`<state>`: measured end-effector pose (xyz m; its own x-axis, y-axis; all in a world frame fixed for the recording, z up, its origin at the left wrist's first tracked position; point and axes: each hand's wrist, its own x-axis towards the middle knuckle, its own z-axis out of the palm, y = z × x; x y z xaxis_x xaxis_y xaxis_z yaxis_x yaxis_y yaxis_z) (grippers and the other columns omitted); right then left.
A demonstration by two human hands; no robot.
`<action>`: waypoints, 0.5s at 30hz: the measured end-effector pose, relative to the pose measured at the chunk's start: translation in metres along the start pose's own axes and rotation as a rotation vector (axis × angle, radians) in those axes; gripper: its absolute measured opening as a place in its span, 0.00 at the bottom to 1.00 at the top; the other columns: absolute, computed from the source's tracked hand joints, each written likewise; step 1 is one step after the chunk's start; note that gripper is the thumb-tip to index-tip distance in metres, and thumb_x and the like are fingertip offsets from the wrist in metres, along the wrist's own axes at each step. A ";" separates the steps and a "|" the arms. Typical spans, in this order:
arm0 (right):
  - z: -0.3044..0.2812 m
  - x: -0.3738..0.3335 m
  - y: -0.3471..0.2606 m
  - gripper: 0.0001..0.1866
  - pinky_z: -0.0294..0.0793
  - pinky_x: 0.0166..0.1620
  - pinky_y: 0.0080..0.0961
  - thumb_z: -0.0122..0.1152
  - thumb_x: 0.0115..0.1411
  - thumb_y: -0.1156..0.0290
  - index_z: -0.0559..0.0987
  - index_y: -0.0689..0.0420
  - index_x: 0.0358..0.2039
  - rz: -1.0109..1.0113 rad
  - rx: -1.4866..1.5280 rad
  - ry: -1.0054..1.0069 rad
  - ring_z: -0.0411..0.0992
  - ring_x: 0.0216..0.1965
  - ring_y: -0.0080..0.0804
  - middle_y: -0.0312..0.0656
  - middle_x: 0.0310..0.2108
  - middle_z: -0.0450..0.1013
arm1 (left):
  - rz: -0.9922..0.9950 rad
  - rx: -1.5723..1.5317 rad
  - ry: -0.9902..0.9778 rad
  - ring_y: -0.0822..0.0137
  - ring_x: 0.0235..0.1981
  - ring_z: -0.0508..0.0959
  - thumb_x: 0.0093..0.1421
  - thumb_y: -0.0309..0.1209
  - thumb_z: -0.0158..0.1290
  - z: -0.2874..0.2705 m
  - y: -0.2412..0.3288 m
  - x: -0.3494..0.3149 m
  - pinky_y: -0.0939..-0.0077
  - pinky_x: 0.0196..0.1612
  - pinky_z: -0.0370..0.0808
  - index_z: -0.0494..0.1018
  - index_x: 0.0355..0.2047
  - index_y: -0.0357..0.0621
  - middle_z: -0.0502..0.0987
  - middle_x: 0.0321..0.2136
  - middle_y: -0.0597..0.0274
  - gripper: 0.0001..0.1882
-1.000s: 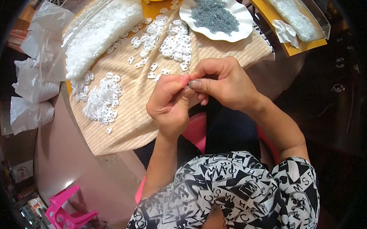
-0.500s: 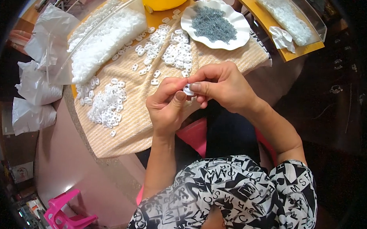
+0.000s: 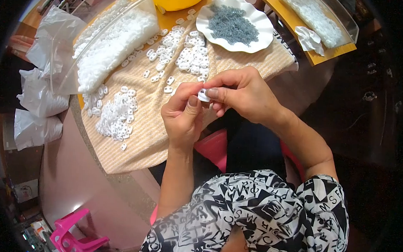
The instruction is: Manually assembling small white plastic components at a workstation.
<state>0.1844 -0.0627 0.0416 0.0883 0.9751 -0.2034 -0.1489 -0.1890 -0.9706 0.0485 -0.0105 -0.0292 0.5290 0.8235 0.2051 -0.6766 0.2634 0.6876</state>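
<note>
Between the fingertips of both hands sits a small white oval plastic piece (image 3: 204, 95) with a dark hole showing. My left hand (image 3: 183, 114) pinches it from the left with thumb and forefinger. From the right, my right hand (image 3: 240, 92) presses its thumb against the same piece; part of it is covered by the fingers. Beyond the hands lies a heap of similar white pieces (image 3: 193, 57) on a striped beige towel (image 3: 145, 97). Another pile of white parts (image 3: 117, 116) rests on the towel to the left.
A scalloped white plate (image 3: 267, 32) carries grey translucent small parts (image 3: 234, 25). A large clear bag of white pieces (image 3: 118, 43) stands at the far left, with white plastic bags (image 3: 40, 91) beside it. At far right are another clear bag (image 3: 318, 21) and crumpled paper (image 3: 309, 40). A pink stool (image 3: 78, 232) is lower left.
Both hands shift slightly left, and the white piece turns a little between the fingertips. The piles and plate stay put.
</note>
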 end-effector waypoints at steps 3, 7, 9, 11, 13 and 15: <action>0.000 0.001 0.000 0.08 0.72 0.25 0.12 0.52 0.54 0.78 0.75 0.66 0.35 0.007 0.006 0.010 0.69 0.21 0.17 0.38 0.22 0.71 | -0.017 -0.047 -0.018 0.69 0.35 0.70 0.56 0.25 0.48 0.000 0.003 0.002 0.79 0.40 0.67 0.69 0.39 0.29 0.68 0.37 0.57 0.12; -0.002 0.001 0.000 0.07 0.72 0.26 0.12 0.52 0.54 0.78 0.74 0.65 0.34 -0.008 0.018 -0.022 0.69 0.21 0.17 0.38 0.24 0.72 | -0.007 -0.060 -0.044 0.68 0.37 0.70 0.55 0.25 0.48 0.000 0.004 0.002 0.77 0.42 0.67 0.68 0.40 0.29 0.69 0.36 0.56 0.13; -0.002 0.001 -0.001 0.07 0.72 0.26 0.12 0.52 0.54 0.79 0.74 0.65 0.33 -0.012 0.010 -0.034 0.69 0.21 0.17 0.38 0.24 0.72 | 0.005 -0.034 -0.045 0.69 0.36 0.70 0.54 0.24 0.50 0.001 0.005 0.002 0.78 0.40 0.67 0.69 0.39 0.30 0.69 0.36 0.57 0.13; -0.003 0.001 0.000 0.05 0.73 0.26 0.12 0.52 0.54 0.79 0.73 0.65 0.32 -0.002 0.042 -0.041 0.69 0.21 0.17 0.38 0.24 0.72 | 0.015 -0.005 -0.047 0.69 0.35 0.70 0.54 0.24 0.51 0.001 0.005 0.001 0.79 0.40 0.67 0.69 0.38 0.30 0.69 0.35 0.58 0.12; -0.003 0.001 0.002 0.05 0.72 0.26 0.12 0.52 0.53 0.79 0.73 0.65 0.32 -0.005 0.051 -0.040 0.69 0.21 0.17 0.38 0.23 0.72 | 0.026 0.024 -0.048 0.70 0.35 0.70 0.53 0.24 0.51 0.002 0.005 0.001 0.79 0.39 0.67 0.69 0.38 0.30 0.69 0.35 0.58 0.12; -0.003 0.002 0.003 0.05 0.72 0.26 0.12 0.52 0.53 0.79 0.73 0.65 0.31 -0.008 0.060 -0.040 0.70 0.21 0.17 0.38 0.23 0.72 | 0.056 0.041 -0.037 0.71 0.33 0.70 0.52 0.23 0.52 0.001 0.004 0.002 0.81 0.36 0.67 0.70 0.36 0.31 0.69 0.34 0.59 0.11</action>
<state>0.1869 -0.0620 0.0382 0.0501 0.9807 -0.1890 -0.2075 -0.1749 -0.9625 0.0471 -0.0085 -0.0249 0.5100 0.8169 0.2695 -0.6847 0.1959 0.7020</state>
